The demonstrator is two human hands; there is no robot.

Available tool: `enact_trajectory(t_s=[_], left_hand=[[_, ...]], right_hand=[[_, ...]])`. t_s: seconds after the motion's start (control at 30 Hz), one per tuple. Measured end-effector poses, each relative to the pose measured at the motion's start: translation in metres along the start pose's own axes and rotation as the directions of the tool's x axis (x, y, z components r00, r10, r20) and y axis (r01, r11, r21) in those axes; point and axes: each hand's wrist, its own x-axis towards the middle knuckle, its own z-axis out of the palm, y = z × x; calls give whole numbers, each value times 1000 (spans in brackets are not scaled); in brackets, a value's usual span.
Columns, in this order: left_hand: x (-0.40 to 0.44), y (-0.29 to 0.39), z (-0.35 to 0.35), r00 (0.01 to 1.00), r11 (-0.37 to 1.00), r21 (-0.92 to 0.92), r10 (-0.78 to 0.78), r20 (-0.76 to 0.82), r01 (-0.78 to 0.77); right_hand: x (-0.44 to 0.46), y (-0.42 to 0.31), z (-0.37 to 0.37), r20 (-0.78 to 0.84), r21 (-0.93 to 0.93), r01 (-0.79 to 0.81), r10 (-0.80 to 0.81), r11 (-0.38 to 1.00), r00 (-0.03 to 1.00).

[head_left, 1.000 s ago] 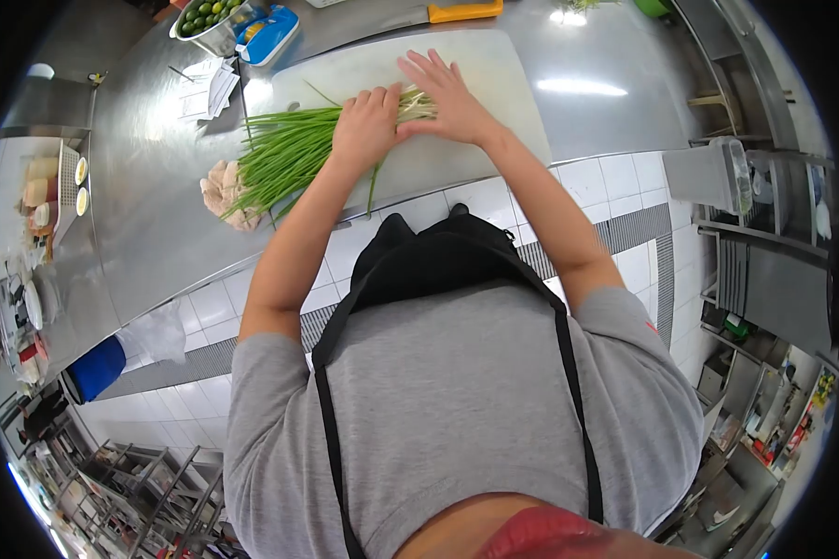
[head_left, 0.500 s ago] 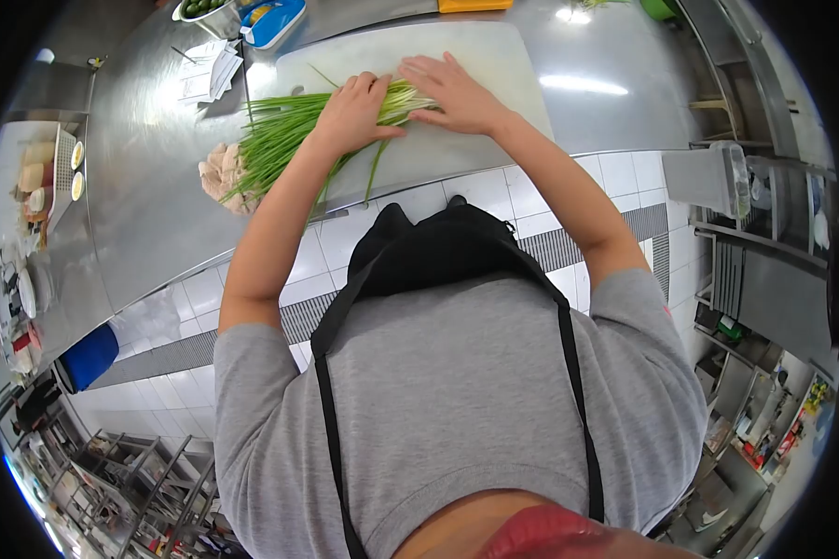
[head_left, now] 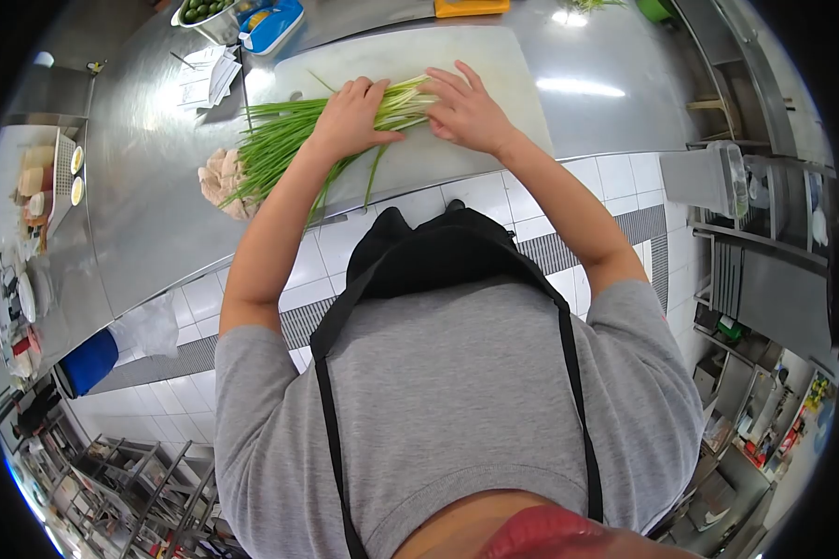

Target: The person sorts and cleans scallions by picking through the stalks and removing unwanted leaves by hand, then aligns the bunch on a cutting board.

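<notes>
A bunch of long green stalks (head_left: 280, 144) lies across the left part of a white cutting board (head_left: 494, 65), its pale ends pointing right. My left hand (head_left: 352, 116) is wrapped over the middle of the bunch, thumb toward the pale ends. At those pale ends is my right hand (head_left: 466, 110), index finger raised and the other fingers curled by the tips; whether it pinches a stalk is too small to tell. The green ends reach over a crumpled beige cloth (head_left: 222, 179) left of the board.
Behind the board lie an orange handle (head_left: 473, 7), a blue container (head_left: 272, 28) and a metal pan of green fruit (head_left: 216, 26). Papers (head_left: 209, 78) rest on the steel counter (head_left: 149, 177). The counter's front edge runs just before my body.
My left hand has shifted left along the bunch, uncovering more of the pale part. My right hand, flatter before, has curled its lower fingers at the pale ends.
</notes>
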Motion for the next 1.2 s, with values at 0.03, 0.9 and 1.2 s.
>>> enact_trajectory(t_s=[0.03,0.9,1.2], left_hand=[[-1,0,0,1000,1000,0,-3,-4,3],[-1,0,4,998,1000,-9,-23,-56,23],[1,-10,12,999,998,54,43,-24,-42]], right_hand=[[-2,-1,-3,20,21,-57,57,998,998],[38,-29,9,104,62,-211,204,976,973],[51,-36,-4,72,-197,101,-88,975,994]])
